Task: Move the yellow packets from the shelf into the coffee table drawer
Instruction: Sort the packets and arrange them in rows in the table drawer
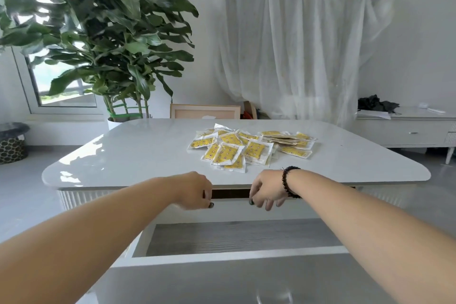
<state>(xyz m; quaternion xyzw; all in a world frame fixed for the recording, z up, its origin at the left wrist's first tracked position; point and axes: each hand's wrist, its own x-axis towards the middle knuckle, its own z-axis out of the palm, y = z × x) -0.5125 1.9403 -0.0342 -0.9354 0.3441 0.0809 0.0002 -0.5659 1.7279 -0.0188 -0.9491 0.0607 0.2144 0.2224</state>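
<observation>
Filling the middle of the view, the white coffee table has a glossy top with rounded corners, and at 6 o'clock its lower drawer stands pulled out toward the person, showing a bare grey wood-grain floor. A large potted plant rises at 10 o'clock behind the table, a sheer white cloth hangs at 1 o'clock, and a low white sideboard sits at 3 o'clock. The yellow packets lie in a loose overlapping heap on the tabletop, right of centre, none in the drawer; their printed marks are too small to read. Just below the table's front edge a narrow dark gap runs between the two hands. The left hand is at its left end with fingers curled downward, the right hand at its right end with fingers bent and hanging; the hands are apart, and I cannot tell whether either grips anything there. A dark beaded bracelet circles the right wrist.
</observation>
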